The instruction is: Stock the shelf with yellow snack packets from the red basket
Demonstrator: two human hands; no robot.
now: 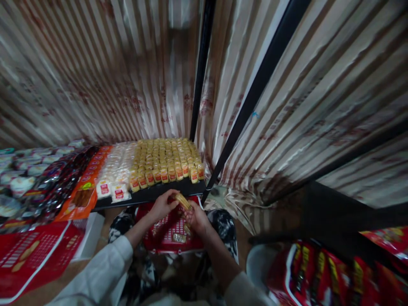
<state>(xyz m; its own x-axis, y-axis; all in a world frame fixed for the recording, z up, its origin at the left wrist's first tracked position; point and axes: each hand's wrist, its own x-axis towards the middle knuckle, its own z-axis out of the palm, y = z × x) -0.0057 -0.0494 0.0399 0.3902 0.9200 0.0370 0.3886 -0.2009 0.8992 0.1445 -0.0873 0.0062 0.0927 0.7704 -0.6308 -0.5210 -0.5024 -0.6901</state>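
Observation:
Between my two hands is a small yellow wrapped snack pack, held over a red plastic basket on my lap. Fingertips of my left hand pinch its upper left end. My right hand has its fingers curled round the lower right end. Inside the basket lie a few more small wrapped packs, partly hidden by my right hand. Just beyond my hands, rows of yellow wrapped packs with red labels stand on a black shelf.
White wrapped packs, an orange bag and dark packets line the shelf leftward. Another red basket sits at lower left. Red packets fill a container at lower right. Black poles stand before striped curtains.

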